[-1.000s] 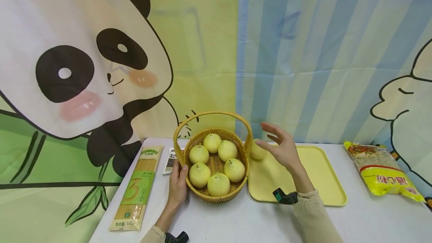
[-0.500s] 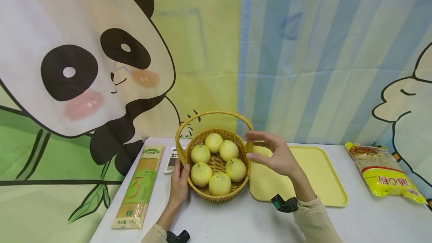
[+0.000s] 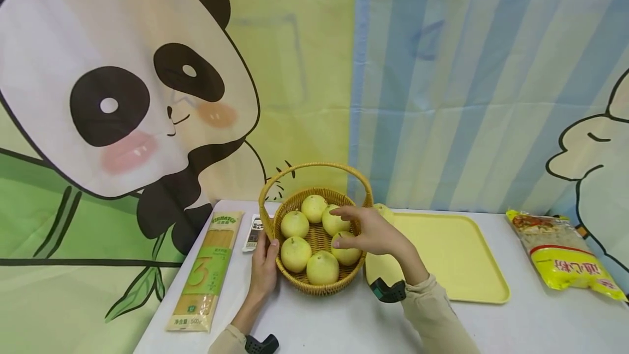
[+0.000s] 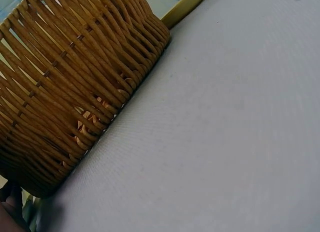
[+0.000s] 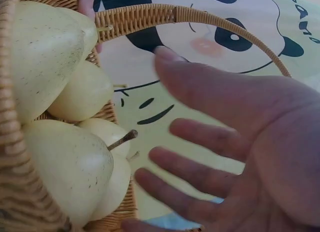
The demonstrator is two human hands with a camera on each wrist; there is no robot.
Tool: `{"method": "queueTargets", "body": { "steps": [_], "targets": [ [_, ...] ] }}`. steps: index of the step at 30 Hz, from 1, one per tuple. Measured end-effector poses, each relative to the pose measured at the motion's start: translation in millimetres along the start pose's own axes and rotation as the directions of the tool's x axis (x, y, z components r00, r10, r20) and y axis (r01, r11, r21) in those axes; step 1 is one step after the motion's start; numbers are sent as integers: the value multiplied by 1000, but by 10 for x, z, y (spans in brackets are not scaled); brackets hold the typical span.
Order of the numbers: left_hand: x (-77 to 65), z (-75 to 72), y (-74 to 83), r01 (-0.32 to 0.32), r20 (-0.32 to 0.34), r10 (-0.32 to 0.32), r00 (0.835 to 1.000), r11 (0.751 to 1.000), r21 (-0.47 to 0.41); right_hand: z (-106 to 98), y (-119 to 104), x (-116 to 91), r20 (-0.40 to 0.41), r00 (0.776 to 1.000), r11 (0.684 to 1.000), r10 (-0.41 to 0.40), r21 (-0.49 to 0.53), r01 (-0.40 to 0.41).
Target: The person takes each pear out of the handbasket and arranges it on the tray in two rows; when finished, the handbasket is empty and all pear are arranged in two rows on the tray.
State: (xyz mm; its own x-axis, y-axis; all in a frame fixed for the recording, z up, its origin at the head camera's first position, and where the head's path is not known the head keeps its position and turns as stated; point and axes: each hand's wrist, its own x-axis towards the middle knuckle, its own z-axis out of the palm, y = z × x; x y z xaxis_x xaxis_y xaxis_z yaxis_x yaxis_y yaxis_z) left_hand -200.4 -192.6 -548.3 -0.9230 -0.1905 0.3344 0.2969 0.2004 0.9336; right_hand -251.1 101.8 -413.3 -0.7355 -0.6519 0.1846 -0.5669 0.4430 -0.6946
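Wicker basket [image 3: 319,289] is up near the back edge of the table [image 3: 314,326], left of centre, upright, handle raised. Six pears [image 3: 322,267] inside, arranged in a loose ring. Left hand [image 3: 264,272] grips the basket's left side at the handle base, thumb and fingers on it; exact finger curl partly hidden. Right hand [image 3: 375,234] is over the basket's right rim, fingers spread and loosely bent, thumb apart, no grip; right wrist view has the palm beside the pears. Seventh pear [image 3: 384,211] sits at the back left corner of the yellow tray [image 3: 452,255], partly hidden by the right hand. Pasta packet [image 3: 203,272] lies along the table's left edge. Small packet [image 3: 254,234] is between it and the basket, near the back edge. Yellow bag [image 3: 565,253] is further right, beyond the tray.
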Motion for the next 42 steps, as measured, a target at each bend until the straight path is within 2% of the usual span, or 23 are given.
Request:
{"method": "queueTargets", "body": {
  "steps": [7, 17, 22, 29, 42],
  "targets": [
    [-3, 6, 2, -15, 0, 15, 1000, 1000, 9, 5, -35, 157, 126, 988, 995, 87, -55, -80],
    [-2, 13, -1, 17, 9, -17, 1000, 1000, 11, 42, 26, 242, 193, 971, 990, 140, 7, -144],
    [-6, 11, 10, 36, 13, -36, 999, 999, 14, 61, 14, 250, 201, 965, 985, 171, -10, -172],
    [5, -1, 0, 24, 12, -24, 1000, 1000, 11, 127, 54, 276, 198, 953, 973, 229, -52, -224],
    [15, -8, -1, 4, 14, -4, 1000, 1000, 15, 140, 40, 302, 212, 946, 969, 246, -78, -234]
  ]
}}
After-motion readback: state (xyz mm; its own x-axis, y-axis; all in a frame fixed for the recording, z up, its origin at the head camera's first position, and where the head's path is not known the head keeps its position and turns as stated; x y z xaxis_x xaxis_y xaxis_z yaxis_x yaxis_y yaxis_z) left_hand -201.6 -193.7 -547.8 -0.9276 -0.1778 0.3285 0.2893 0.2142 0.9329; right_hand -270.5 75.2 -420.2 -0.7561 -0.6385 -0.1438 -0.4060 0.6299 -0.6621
